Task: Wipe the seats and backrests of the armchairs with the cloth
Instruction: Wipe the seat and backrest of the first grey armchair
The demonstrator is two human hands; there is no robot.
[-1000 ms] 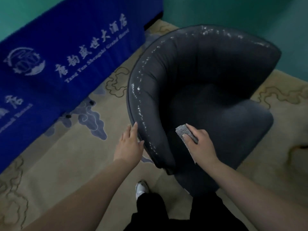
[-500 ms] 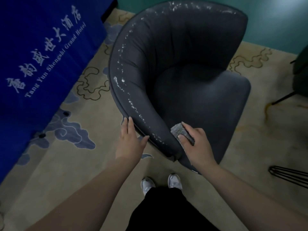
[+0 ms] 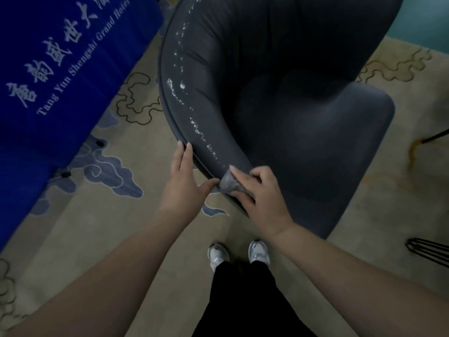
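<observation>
A dark grey armchair (image 3: 291,113) with a curved backrest fills the upper middle of the head view. White specks run along the top of its left arm. My right hand (image 3: 260,193) grips a small grey cloth (image 3: 229,184) and presses it on the near end of that arm. My left hand (image 3: 184,181) lies flat against the outer side of the same arm, fingers straight, thumb reaching toward the cloth.
A blue cloth banner (image 3: 56,76) with white lettering covers a table at the left. Patterned beige carpet (image 3: 102,215) lies underfoot, with my white shoes (image 3: 239,255) just below the chair. Black metal legs (image 3: 430,251) stand at the right edge.
My right hand moved the cloth from inside the armrest out onto the arm's near tip. The view stepped closer and shifted right; my left hand stayed on the arm's outer side.
</observation>
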